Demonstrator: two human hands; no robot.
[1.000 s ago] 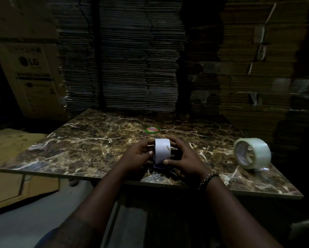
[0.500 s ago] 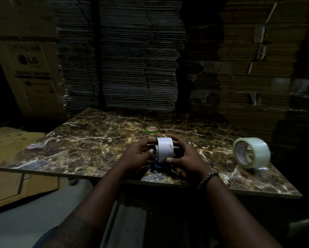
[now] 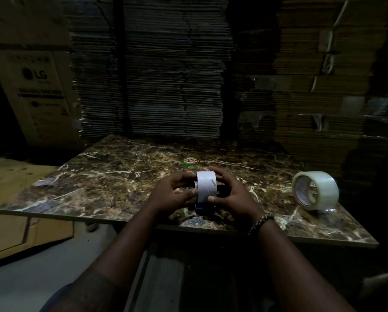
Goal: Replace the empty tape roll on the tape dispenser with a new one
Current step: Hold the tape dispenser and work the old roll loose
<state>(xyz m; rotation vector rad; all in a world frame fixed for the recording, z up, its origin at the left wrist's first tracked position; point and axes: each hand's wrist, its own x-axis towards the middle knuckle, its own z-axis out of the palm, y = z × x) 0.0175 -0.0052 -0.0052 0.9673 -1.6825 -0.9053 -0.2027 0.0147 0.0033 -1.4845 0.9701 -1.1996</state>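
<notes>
White cardboard core (image 3: 206, 186), empty of tape, gripped between both hands above the near middle of the marble table (image 3: 103, 181) — apparently not yet off the dispenser (image 3: 200, 204), of which only a dark part and a bit of blue show below. Judged as early in the task: old core to come off, new tape roll (image 3: 315, 190) untouched, standing on edge well apart to the right. Left hand (image 3: 173, 194) curled on the core's left side, thumb on the rim. Right hand (image 3: 232, 195) cupped on the right side — thumb pressed low on the front.
</notes>
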